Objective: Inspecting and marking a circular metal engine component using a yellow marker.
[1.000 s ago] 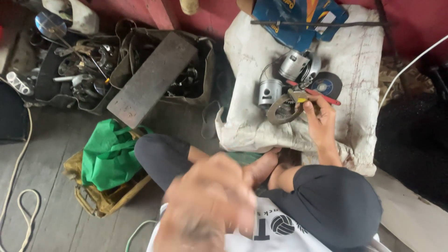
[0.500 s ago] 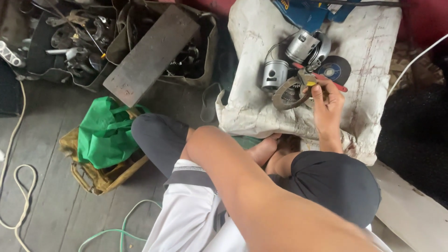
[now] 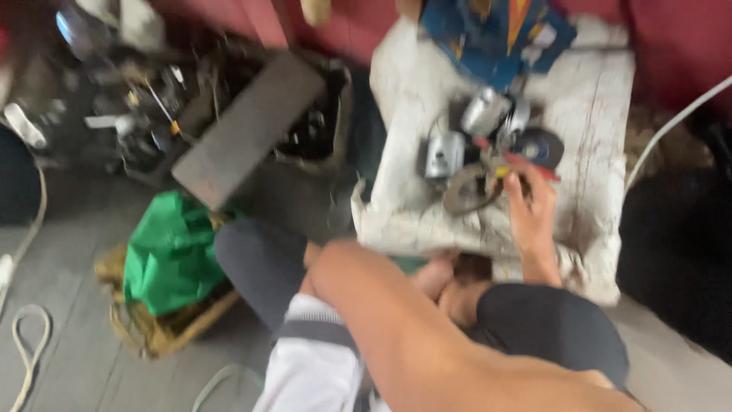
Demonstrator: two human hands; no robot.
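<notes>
On white cloth (image 3: 595, 99) | right hand (image 3: 534, 210) grips red-handled tool (image 3: 526, 164) | beside metal ring (image 3: 465, 191)

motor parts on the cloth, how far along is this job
Already apart: motor housings, a ring and a disc lie loose on the white cloth. In hand: the right hand works a red-handled tool among them. Reassembly looks undone. Left hand unseen.

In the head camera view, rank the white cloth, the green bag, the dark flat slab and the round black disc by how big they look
Largest to smallest:
1. white cloth
2. green bag and dark flat slab, too alike to rank
3. round black disc
</notes>
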